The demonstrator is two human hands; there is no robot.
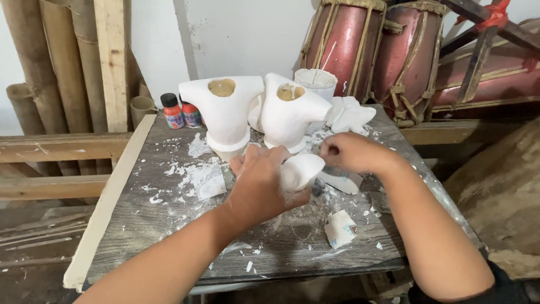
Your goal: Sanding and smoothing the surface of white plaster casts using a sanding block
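Plaster piece (pixel 301 170) (smooth, rounded) in left hand (pixel 260 188)

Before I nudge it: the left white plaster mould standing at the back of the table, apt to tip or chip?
Probably top-heavy: the left plaster mould flares wide above a narrower base, so a high push may tip it. Likely brittle: white chips litter the table. Probably rigid and fairly heavy, since its top opening appears filled.

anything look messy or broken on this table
Yes: white plaster crumbs and flakes lie scattered over the grey wooden table, thickest by the left hand, which holds a white plaster piece. The right hand touches it. Nothing looks broken.
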